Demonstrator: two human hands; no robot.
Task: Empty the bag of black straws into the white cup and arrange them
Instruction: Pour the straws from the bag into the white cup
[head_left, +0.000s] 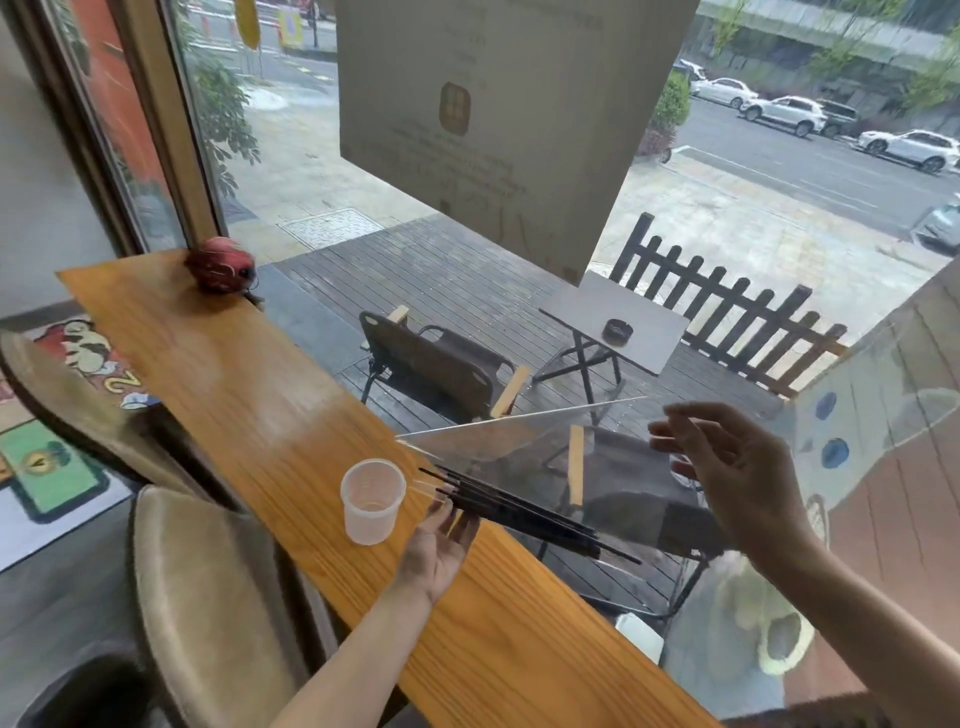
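A translucent white cup (373, 501) stands upright on the wooden counter (249, 395), and I cannot see any straw inside it. Just right of it, my left hand (441, 543) is palm up with its fingers curled under a bundle of black straws (519, 512). The straws lie nearly level, their left tips close to the cup's rim. A clear plastic bag (498, 434) spreads above the bundle. My right hand (727, 467) is raised at the bag's right end and pinches its upper edge between thumb and fingers.
The counter is narrow and runs along a window pane (467, 312) just behind the cup. A red round object (221, 270) sits at the counter's far end. A padded stool (208, 597) stands below the near edge. A poster (493, 104) hangs on the glass.
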